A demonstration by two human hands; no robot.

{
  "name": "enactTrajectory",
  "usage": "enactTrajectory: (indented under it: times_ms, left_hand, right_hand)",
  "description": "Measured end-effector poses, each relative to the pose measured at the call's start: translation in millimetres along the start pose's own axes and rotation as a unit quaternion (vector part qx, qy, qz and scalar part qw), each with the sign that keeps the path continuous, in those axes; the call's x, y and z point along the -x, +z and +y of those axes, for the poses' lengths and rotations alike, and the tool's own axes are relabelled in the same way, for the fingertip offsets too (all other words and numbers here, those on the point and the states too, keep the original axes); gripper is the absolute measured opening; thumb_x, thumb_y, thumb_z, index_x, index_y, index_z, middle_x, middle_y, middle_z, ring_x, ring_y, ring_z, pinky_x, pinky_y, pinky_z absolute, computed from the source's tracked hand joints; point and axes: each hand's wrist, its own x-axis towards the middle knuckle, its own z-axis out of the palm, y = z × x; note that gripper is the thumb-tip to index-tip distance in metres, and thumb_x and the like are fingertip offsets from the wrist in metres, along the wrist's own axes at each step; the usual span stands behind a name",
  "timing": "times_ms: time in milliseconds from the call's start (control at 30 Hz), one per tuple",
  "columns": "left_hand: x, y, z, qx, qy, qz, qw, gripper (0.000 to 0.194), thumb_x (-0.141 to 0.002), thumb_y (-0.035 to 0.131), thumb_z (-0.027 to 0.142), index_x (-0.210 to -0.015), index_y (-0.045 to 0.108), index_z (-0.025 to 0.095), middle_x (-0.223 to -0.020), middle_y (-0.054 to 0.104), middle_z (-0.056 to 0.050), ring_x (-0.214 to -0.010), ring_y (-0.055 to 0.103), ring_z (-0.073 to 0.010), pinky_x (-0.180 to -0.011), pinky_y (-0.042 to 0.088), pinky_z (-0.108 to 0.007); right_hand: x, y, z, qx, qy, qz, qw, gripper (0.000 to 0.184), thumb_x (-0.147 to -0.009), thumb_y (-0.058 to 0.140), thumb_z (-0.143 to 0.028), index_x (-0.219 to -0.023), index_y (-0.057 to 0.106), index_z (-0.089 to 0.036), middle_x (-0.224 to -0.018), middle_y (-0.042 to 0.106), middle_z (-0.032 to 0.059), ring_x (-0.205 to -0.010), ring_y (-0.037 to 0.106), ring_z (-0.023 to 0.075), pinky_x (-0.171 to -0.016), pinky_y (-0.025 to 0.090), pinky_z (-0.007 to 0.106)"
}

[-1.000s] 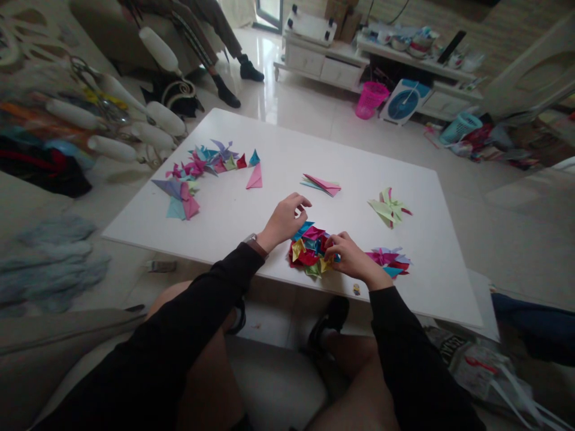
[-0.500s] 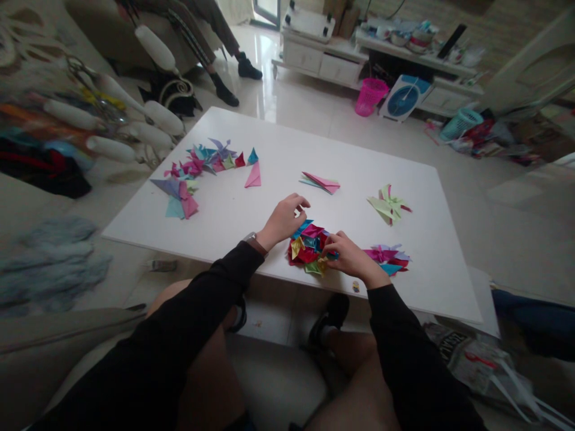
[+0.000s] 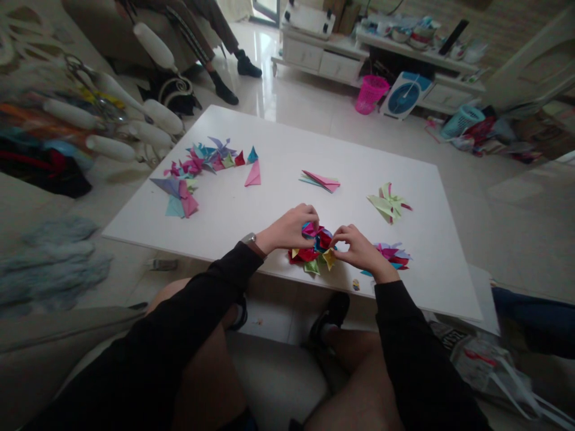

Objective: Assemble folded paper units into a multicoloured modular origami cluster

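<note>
Left hand [image 3: 293,229] is now moving in over the folded-paper cluster [image 3: 308,255] on the counter [image 3: 278,149], joining right hand [image 3: 357,249] in working it; whether either grip is pinching paper, I cannot tell.

dim, flat light | bright glare on floor [image 3: 265,90] near doorway [image 3: 266,8] | edges stretched | left clutter [image 3: 54,123] apparently smeared

Two hands [image 3: 294,228] [image 3: 357,247], one wristwatch [image 3: 249,238], one white table [image 3: 278,155], one pink basket [image 3: 371,94]; folded papers [image 3: 308,256] overlap, too jumbled to count.
</note>
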Motion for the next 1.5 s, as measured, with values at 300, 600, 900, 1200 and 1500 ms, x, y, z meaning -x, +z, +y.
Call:
enactTrajectory:
  times_ms: [300, 600, 900, 1200, 1500]
  left_hand:
    - [38, 61.4, 15, -0.173, 0.088, -0.141, 0.971, 0.107, -0.057, 0.090, 0.033, -0.150, 0.038, 0.021, -0.160, 0.037, -0.017, -0.153, 0.026, -0.0367, -0.127, 0.012, -0.056]
    - [33, 66.6, 21, -0.231, 0.032, -0.079, 0.969, 0.082, -0.072, 0.082, 0.039, -0.140, 0.043, 0.012, -0.150, 0.046, -0.021, -0.148, 0.032, -0.0375, -0.125, 0.015, -0.055]
    - [34, 74.6, 19, -0.227, 0.006, -0.067, 0.972, 0.074, -0.078, 0.075, 0.040, -0.139, 0.045, 0.010, -0.148, 0.048, -0.023, -0.143, 0.038, -0.0372, -0.123, 0.018, -0.053]
    - [35, 76.6, 17, -0.230, -0.001, -0.064, 0.971, 0.082, -0.075, 0.078, 0.046, -0.140, 0.045, 0.008, -0.148, 0.048, -0.024, -0.142, 0.039, -0.0380, -0.122, 0.018, -0.053]
    - [30, 57.5, 12, -0.149, -0.009, -0.063, 0.987, 0.097, -0.062, 0.084, 0.060, -0.138, 0.045, 0.015, -0.145, 0.048, -0.022, -0.141, 0.038, -0.0405, -0.119, 0.024, -0.055]
  right_hand:
    - [4, -5, 5, 0.006, 0.016, 0.007, 1.000, 0.012, -0.077, 0.072, -0.012, -0.082, 0.074, -0.023, -0.094, 0.065, 0.0055, -0.095, 0.053, 0.0237, -0.089, 0.047, 0.040]
    - [2, -1, 8, -0.006, 0.015, 0.002, 1.000, 0.011, -0.076, 0.074, -0.012, -0.081, 0.075, -0.022, -0.091, 0.064, 0.0048, -0.093, 0.053, 0.0227, -0.089, 0.045, 0.039]
    - [-6, 9, 7, -0.011, 0.007, -0.004, 1.000, 0.007, -0.079, 0.075, -0.015, -0.078, 0.075, -0.022, -0.087, 0.064, 0.0045, -0.090, 0.054, 0.0221, -0.086, 0.044, 0.037]
    - [-6, 9, 10, -0.001, 0.010, -0.001, 1.000, 0.008, -0.077, 0.075, -0.017, -0.084, 0.075, -0.021, -0.087, 0.065, 0.0039, -0.087, 0.056, 0.0209, -0.084, 0.044, 0.035]
    - [-6, 11, 17, 0.028, 0.030, 0.031, 0.999, 0.008, -0.081, 0.067, -0.016, -0.085, 0.073, -0.021, -0.086, 0.062, 0.0042, -0.085, 0.056, 0.0206, -0.082, 0.044, 0.034]
